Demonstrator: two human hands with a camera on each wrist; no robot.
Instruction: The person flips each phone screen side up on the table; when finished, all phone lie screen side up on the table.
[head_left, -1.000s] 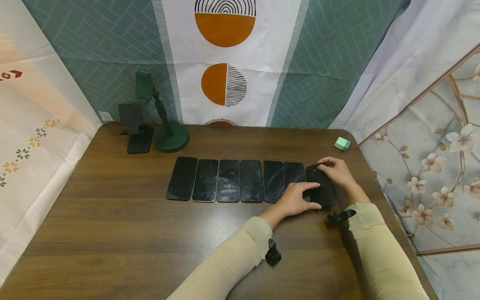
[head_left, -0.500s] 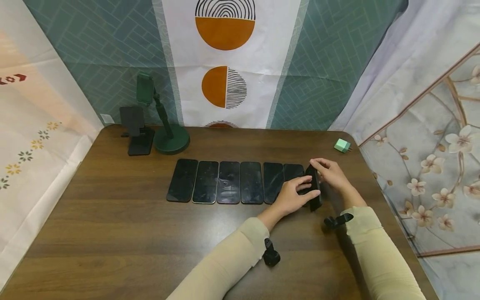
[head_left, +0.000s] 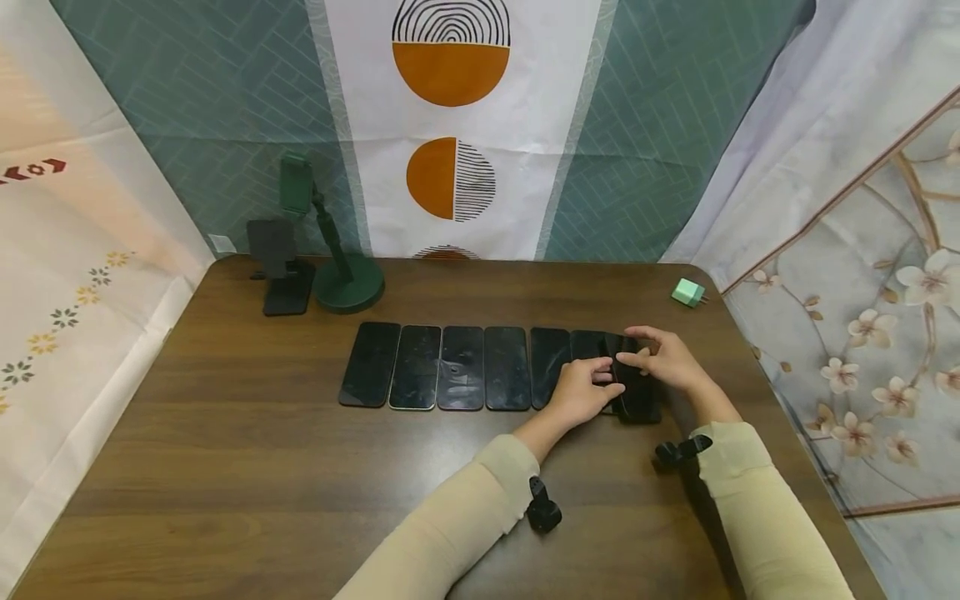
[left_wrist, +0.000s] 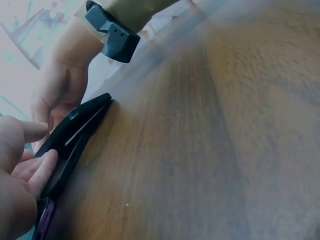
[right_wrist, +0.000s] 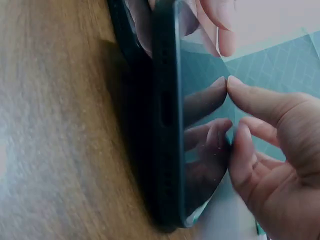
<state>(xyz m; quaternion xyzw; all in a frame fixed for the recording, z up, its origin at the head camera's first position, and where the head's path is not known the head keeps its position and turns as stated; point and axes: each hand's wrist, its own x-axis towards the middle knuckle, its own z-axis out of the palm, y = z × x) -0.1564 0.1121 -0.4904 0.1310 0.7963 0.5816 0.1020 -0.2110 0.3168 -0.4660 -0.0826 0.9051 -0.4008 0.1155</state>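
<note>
A black phone [head_left: 639, 392] at the right end of a row of phones is tilted, its glossy screen up and its left side raised off the table. My left hand [head_left: 579, 392] holds that raised left edge between thumb and fingers. At the far end, my right hand [head_left: 670, 358] has its thumb and fingertips at the screen, with the fingers reflected in the glass in the right wrist view. That view also shows the phone's end with its charging port [right_wrist: 166, 107]. Several dark phones, such as one near the middle [head_left: 506, 367], lie face up to the left.
A green stand [head_left: 349, 287] and a black phone stand [head_left: 288, 287] occupy the table's back left. A mint-green charger plug [head_left: 687, 292] lies at the back right. Wood tabletop [head_left: 300, 492] extends in front of the row. Patterned cloths hang around the table.
The end phone lay dark back up, then stood on edge between both hands. Now its screen faces up and it leans lower toward the right. My right hand's fingers have moved onto the screen side.
</note>
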